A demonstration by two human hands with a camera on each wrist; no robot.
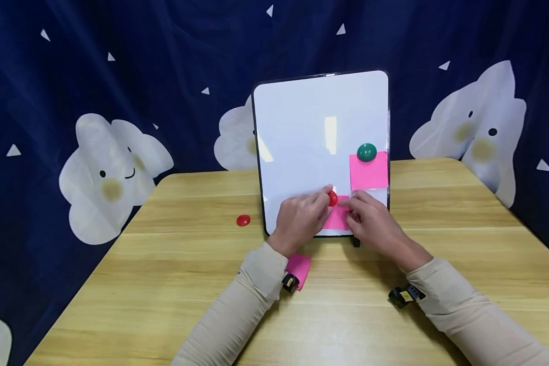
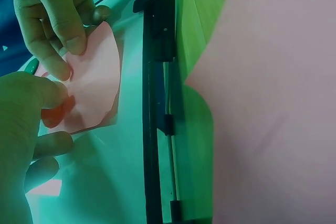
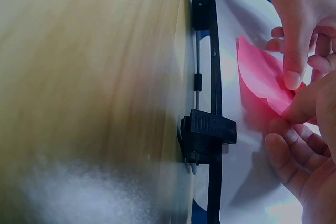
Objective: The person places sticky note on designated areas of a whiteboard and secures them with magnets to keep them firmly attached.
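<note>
Pink square paper note [image 1: 337, 218] lies flat against the lower edge of the upright white magnetic board [image 1: 311, 132], pinched between both hands. Left of the board, a spare round red magnet [image 1: 243, 220] sits on the wooden bench [image 1: 164, 284]. The left hand [image 1: 299, 218] presses a red round magnet [image 1: 332, 199] onto the note's top; the right hand [image 1: 375, 226], fingers curled, pins its right edge. Above it, a green magnet [image 1: 366, 152] holds another pink note [image 1: 369, 171].

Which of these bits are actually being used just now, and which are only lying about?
In use: left hand, right hand, red magnet, pink note, whiteboard.

Lying about: green magnet pinning upper pink note, spare red magnet, pink notes on table.
</note>
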